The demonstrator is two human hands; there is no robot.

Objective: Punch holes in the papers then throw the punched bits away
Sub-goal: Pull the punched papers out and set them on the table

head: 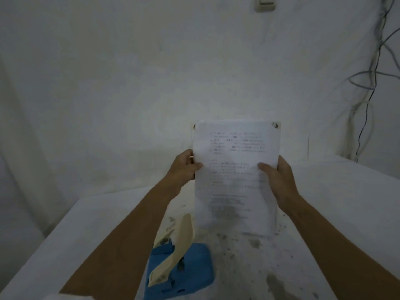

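Note:
I hold a stack of printed papers (234,169) upright above the table, its bottom edge close to or on the surface. My left hand (183,167) grips the stack's left edge, thumb on the front. On the right edge my right hand (276,176) does the same. A punched hole shows at the top right corner of the papers and another at the top left. A blue hole punch (184,269) with a cream lever stands on the table below my left forearm, left of the papers.
The white table (335,202) carries dark specks and stains in front of the papers. A white wall stands close behind, with a switch (265,3) at the top and hanging cables (372,83) at the right.

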